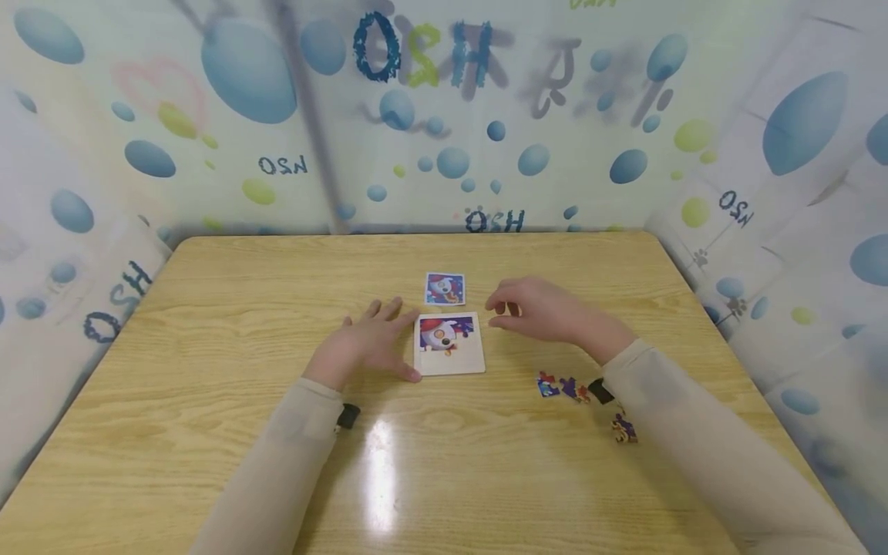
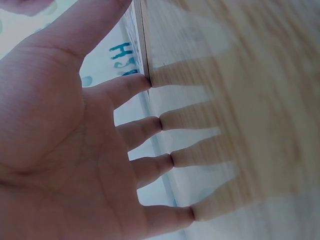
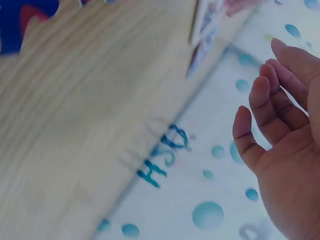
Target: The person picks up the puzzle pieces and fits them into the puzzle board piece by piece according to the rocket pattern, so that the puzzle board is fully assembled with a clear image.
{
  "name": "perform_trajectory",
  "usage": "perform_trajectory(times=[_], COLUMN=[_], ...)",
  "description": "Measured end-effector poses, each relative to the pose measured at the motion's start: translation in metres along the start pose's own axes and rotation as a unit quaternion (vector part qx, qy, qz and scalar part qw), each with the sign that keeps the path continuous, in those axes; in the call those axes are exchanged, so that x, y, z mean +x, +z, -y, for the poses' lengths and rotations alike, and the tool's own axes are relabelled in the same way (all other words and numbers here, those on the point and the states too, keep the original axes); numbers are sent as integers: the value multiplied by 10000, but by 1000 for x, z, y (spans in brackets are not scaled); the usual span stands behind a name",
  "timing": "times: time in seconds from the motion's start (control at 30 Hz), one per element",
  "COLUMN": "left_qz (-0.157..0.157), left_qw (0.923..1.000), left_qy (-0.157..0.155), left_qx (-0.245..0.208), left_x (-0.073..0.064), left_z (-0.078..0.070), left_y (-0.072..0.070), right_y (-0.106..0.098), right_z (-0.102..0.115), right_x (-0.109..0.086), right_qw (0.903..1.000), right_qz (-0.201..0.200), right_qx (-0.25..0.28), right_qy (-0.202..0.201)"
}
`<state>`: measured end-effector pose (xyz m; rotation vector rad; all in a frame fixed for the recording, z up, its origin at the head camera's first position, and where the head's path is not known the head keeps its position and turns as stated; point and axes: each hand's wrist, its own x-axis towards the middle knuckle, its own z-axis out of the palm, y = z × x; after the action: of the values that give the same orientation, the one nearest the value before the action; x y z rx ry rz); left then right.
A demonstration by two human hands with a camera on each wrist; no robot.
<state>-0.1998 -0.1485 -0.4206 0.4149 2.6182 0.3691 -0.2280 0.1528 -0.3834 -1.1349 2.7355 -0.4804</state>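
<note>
A square white puzzle tray [image 1: 468, 362] lies mid-table, part of a cartoon picture assembled in its upper area and bare backing at the lower right. At its left edge is my left hand [image 1: 368, 339], fingers spread, thumb and index finger right at the frame. In the left wrist view the fingertips of that hand [image 2: 135, 135] rest on the wood. My right hand [image 1: 541, 308] hovers to the right of the tray with loosely bent fingers. Nothing shows between the fingers of this hand [image 3: 280, 125] in the right wrist view.
Just beyond the tray lies a small picture card [image 1: 445, 289]. Loose jigsaw pieces [image 1: 547, 384] are scattered near my right forearm, with another piece [image 1: 623, 428] closer to me. A patterned curtain [image 1: 444, 123] encloses the wooden table [image 1: 229, 324] at the back and sides.
</note>
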Motion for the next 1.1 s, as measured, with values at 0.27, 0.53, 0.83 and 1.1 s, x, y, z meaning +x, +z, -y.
perform_trajectory(times=[0.27,0.53,0.83,1.1], left_qz=[-30,-10,5,-2], left_qw=[10000,10000,9999,9999], left_qy=[-21,-11,-15,-50], left_qx=[76,94,161,151], left_x=[1,0,1,1], left_z=[0,0,0,0], left_y=[1,0,1,1], right_y=[-21,-26,-18,-1], right_z=[-5,-24,-64,-95], right_x=[-37,-75,-125,-156], right_qw=[9996,9967,9798,9641], right_qz=[-169,-258,-476,-282], right_qx=[-129,309,1052,1383], right_qy=[206,704,1633,2251])
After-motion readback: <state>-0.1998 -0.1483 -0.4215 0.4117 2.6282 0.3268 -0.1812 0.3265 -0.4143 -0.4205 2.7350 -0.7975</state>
